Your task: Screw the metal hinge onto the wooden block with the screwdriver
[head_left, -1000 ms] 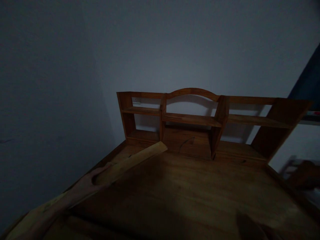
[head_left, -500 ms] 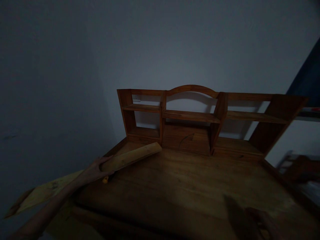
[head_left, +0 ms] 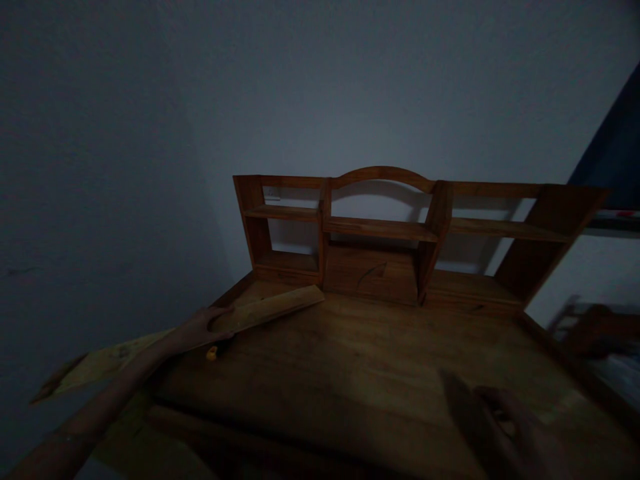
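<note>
A long pale wooden board (head_left: 277,305) lies slantwise over the left side of the wooden desk, its near end sticking out past the edge. My left hand (head_left: 203,328) is closed around the board's middle, thumb on the near side and fingers over the top. Just below that hand, a small yellow and dark object (head_left: 212,353) rests on the desktop; its kind is too dim to tell. At the lower right, my right hand (head_left: 515,427) is held over the desk with its fingers curled toward the thumb. Whatever it may hold is lost in the dark.
A wooden shelf hutch (head_left: 380,230) with open compartments stands along the back of the desk (head_left: 370,373). Behind it rises a plain wall (head_left: 150,147) with a socket (head_left: 273,194). A dark blue curtain (head_left: 613,147) hangs at the right, above a wooden chair (head_left: 595,333).
My right hand has come up and to the left, further into view. The board's near end has shifted slightly right and up along with my left hand; the view has moved a little.
</note>
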Available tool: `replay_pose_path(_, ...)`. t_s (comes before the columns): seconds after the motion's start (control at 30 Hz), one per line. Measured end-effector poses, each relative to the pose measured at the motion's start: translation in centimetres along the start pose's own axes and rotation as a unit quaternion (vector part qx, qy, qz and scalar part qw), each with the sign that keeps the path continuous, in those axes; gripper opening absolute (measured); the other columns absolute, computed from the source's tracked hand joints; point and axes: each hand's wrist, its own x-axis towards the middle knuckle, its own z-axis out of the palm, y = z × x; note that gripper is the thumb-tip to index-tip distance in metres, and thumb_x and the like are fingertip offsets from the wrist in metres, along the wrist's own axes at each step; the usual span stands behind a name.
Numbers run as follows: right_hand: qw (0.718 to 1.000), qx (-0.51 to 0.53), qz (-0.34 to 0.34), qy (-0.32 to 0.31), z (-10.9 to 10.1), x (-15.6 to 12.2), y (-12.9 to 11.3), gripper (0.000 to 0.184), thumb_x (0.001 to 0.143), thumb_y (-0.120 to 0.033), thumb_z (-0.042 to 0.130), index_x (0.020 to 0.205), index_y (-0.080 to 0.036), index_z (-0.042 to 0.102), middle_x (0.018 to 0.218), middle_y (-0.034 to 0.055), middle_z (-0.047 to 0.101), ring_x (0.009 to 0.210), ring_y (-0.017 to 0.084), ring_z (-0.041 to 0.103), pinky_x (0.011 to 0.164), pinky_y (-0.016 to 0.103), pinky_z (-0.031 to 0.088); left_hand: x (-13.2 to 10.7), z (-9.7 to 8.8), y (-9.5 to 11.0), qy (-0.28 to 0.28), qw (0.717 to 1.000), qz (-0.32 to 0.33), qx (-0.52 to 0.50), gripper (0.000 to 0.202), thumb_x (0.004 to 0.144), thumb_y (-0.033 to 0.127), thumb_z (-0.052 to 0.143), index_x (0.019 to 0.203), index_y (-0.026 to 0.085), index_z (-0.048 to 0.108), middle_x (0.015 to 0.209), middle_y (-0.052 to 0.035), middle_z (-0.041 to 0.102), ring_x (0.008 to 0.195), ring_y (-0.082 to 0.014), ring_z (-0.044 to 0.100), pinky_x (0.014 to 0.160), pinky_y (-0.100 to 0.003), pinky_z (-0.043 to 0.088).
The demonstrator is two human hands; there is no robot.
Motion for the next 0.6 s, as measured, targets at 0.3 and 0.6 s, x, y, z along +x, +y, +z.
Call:
replay_pose_path(0.3, 0.985, 0.154, -0.071, 0.022, 2.5, 11.3, -2.8, 0.027, 0.086, -0.042, 0.052, 0.092, -0.018, 0.064, 0.087, 0.0100, 0.073, 0.074, 0.022, 0.069, 0.068, 0.031, 0.053, 4.3, 6.0, 10.9, 0.046, 0.986, 0.157, -0.011, 0.037, 0.097, 0.041, 0.043, 0.112, 0.018, 0.067, 0.118, -0.0106, 0.065, 0.114, -0.0237, 0.056, 0.102, -0.039, 0.042)
replay_pose_path(0.6, 0.979, -0.139, -0.152, -0.007, 6.9, 16.0, -6.3, 0.049, 0.101, -0.042, 0.034, 0.099, -0.016, 0.074, 0.082, 0.0143, 0.076, 0.072, 0.021, 0.070, 0.063, 0.028, 0.038, 8.5, 20.0, 27.3, -0.044, 0.965, 0.257, -0.003, 0.022, 0.096, 0.025, 0.050, 0.098, 0.014, 0.070, 0.108, -0.0151, 0.067, 0.105, -0.0259, 0.062, 0.092, -0.037, 0.047)
